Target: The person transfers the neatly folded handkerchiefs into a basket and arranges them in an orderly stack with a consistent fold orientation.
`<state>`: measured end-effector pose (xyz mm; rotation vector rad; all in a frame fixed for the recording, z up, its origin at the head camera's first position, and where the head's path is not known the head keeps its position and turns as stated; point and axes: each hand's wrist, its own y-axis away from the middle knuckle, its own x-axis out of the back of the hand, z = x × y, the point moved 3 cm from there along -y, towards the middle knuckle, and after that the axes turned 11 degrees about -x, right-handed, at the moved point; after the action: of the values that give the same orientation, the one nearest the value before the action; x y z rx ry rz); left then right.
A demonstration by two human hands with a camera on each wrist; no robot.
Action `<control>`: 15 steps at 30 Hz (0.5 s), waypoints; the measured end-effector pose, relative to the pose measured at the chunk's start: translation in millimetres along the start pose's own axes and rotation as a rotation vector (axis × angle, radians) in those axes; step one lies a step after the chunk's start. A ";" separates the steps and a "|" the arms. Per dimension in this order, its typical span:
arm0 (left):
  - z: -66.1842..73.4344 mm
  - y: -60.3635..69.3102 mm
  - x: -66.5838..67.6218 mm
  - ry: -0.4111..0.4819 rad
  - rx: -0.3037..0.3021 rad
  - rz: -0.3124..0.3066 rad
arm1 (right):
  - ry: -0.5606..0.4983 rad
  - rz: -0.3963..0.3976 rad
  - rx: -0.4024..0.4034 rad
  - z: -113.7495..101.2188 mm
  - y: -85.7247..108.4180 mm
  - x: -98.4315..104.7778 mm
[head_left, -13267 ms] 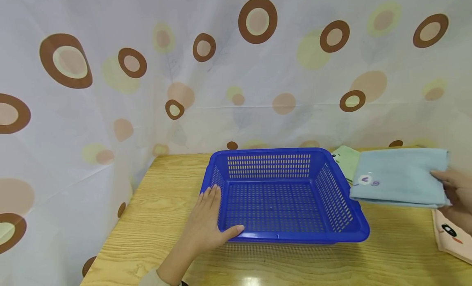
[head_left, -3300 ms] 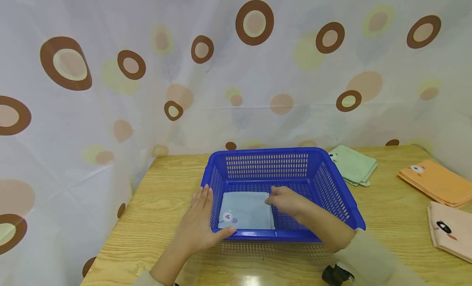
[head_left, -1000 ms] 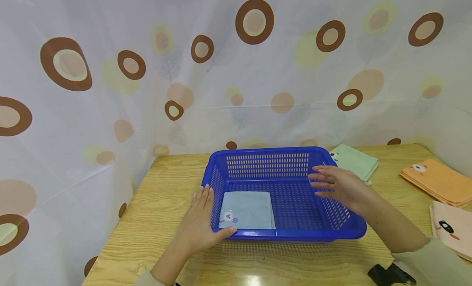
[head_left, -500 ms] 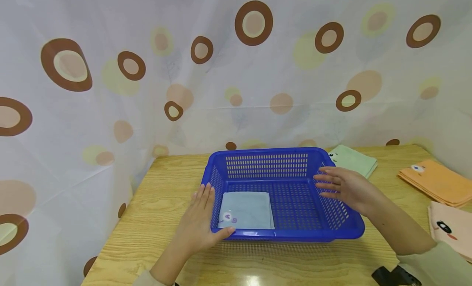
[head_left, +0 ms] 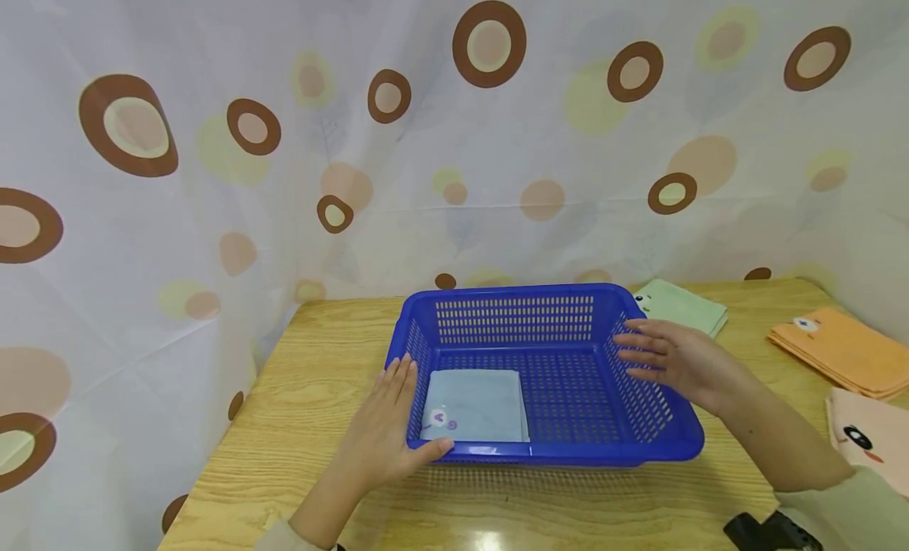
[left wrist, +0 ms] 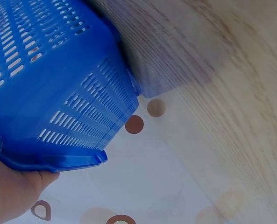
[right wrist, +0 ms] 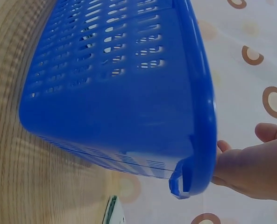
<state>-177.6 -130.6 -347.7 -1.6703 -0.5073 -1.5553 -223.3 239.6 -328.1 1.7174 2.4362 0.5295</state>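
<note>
A blue plastic basket (head_left: 529, 450) with slotted walls stands on the wooden table. Inside it, against the left and near walls, lies a folded light-blue towel (head_left: 476, 401) with a small embroidered face at its lower left corner. My left hand (head_left: 387, 429) rests on the basket's near left corner, fingers straight and thumb along the near rim. Above the right wall, my right hand (head_left: 682, 365) hovers with its fingers spread and slightly bent, holding nothing. In the right wrist view, the right hand (right wrist: 255, 163) shows just beyond the basket's rim; its fingertips are partly hidden.
A folded green towel (head_left: 683, 306) lies behind the basket's right side, partly covered by the right hand. Further right are a folded orange towel (head_left: 845, 350) and a pink towel (head_left: 873, 440), cut by the frame edge. A dotted curtain (head_left: 426, 140) hangs behind the table.
The light-blue towel, earlier held by my right hand right of the basket, now lies inside it. My right hand has let go and drawn back rightward. The left hand stays on the basket.
</note>
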 end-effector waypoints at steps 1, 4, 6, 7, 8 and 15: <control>0.0 0.0 0.0 0.003 0.003 -0.005 | -0.006 -0.002 0.005 -0.2 0.3 1.7; 0.2 -0.4 -0.1 0.007 0.011 -0.013 | -0.046 -0.011 0.015 -1.0 0.9 6.8; 0.3 -0.7 -0.2 0.011 0.013 -0.010 | -0.073 -0.018 0.014 -1.1 1.1 10.3; 0.3 -1.0 -0.2 0.013 0.015 -0.011 | -0.084 -0.021 0.013 -1.0 1.3 12.1; 0.5 -1.2 -0.2 0.015 0.016 -0.011 | -0.096 -0.023 0.012 -0.9 1.4 14.1; 2.0 -3.1 0.5 0.029 0.031 -0.041 | -0.197 -0.046 0.016 1.1 4.7 29.1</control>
<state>-178.6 -127.3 -346.3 -1.6210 -0.5516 -1.5907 -229.0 268.3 -324.4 1.6304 2.3404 0.3198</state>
